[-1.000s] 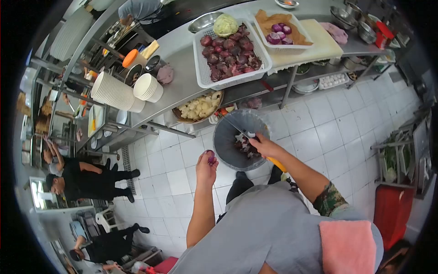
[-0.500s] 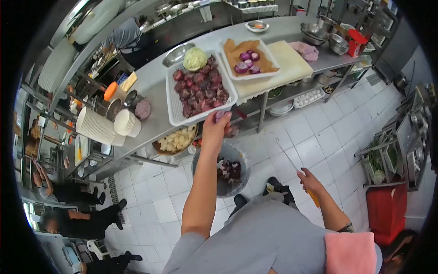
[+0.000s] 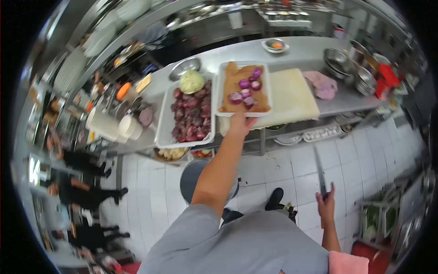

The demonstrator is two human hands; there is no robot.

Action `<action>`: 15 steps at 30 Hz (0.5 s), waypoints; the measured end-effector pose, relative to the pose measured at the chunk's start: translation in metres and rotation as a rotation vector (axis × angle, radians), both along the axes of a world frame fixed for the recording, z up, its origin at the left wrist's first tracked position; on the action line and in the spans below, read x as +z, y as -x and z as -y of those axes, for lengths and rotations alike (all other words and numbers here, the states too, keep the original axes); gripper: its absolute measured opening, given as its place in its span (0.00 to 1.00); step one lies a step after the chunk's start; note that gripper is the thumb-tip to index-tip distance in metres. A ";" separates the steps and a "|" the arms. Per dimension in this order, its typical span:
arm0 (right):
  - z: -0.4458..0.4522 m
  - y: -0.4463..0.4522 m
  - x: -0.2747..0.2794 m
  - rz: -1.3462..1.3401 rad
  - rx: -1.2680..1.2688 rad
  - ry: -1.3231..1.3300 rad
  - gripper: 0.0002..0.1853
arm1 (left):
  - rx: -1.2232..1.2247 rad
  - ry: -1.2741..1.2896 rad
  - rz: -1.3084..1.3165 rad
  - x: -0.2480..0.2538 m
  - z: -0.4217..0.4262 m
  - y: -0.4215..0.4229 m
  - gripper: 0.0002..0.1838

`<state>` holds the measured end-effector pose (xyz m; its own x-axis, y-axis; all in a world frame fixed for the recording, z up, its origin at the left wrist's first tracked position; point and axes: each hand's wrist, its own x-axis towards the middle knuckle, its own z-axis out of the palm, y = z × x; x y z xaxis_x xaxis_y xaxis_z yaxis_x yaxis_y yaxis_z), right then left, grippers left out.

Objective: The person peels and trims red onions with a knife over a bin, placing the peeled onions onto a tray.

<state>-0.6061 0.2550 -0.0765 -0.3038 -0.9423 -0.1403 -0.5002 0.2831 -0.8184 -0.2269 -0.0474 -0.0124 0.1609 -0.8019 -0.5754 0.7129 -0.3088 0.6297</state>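
Note:
My left hand reaches to the front rim of a white tray lined with brown paper. Several peeled red onions lie in that tray, the closest just beyond my fingers. Blur hides whether those fingers touch or hold an onion. Low on the right, my right hand is closed around the handle of a knife, its blade pointing away from me over the floor. Left of the lined tray, a white basket holds many unpeeled red onions and a pale green cabbage.
A cream cutting board and pink cloth lie on the steel counter. Below stands a grey bin. Metal bowls sit at right, stacked white containers at left. Several people in dark clothes stand far left.
My left hand has moved from the basket's front corner, where it held a peeled onion, rightward to the lined tray. The knife has swung right and now points more directly away. My view has shifted.

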 end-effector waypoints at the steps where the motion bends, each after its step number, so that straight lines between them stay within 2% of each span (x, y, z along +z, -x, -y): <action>1: 0.020 0.010 0.002 -0.013 0.020 0.095 0.41 | 0.064 -0.010 0.016 -0.003 0.001 0.001 0.18; 3: 0.075 0.022 0.019 -0.075 0.038 0.145 0.43 | 0.102 -0.045 0.025 0.017 -0.007 -0.002 0.14; 4: 0.103 0.013 0.054 0.029 0.038 0.022 0.44 | 0.106 -0.060 0.027 0.032 -0.011 -0.002 0.13; 7: 0.182 -0.006 0.071 0.009 0.128 0.170 0.42 | 0.067 -0.067 0.147 0.081 -0.030 -0.033 0.09; 8: 0.210 -0.008 0.063 0.002 0.185 0.216 0.42 | 0.149 0.031 0.085 0.108 -0.040 -0.042 0.07; 9: 0.242 -0.008 0.040 -0.004 0.244 0.261 0.43 | 0.184 0.005 -0.020 0.142 -0.051 -0.059 0.07; 10: 0.265 -0.018 0.028 -0.016 0.302 0.308 0.44 | 0.214 0.120 0.030 0.158 -0.059 -0.082 0.09; 11: 0.289 -0.028 0.016 -0.027 0.359 0.356 0.45 | 0.221 0.093 0.041 0.167 -0.063 -0.117 0.14; 13: 0.326 -0.056 0.012 -0.060 0.451 0.469 0.47 | 0.275 0.009 0.192 0.198 -0.086 -0.162 0.14; 15: 0.345 -0.089 0.023 -0.196 0.425 0.307 0.48 | 0.275 0.015 0.253 0.194 -0.108 -0.237 0.13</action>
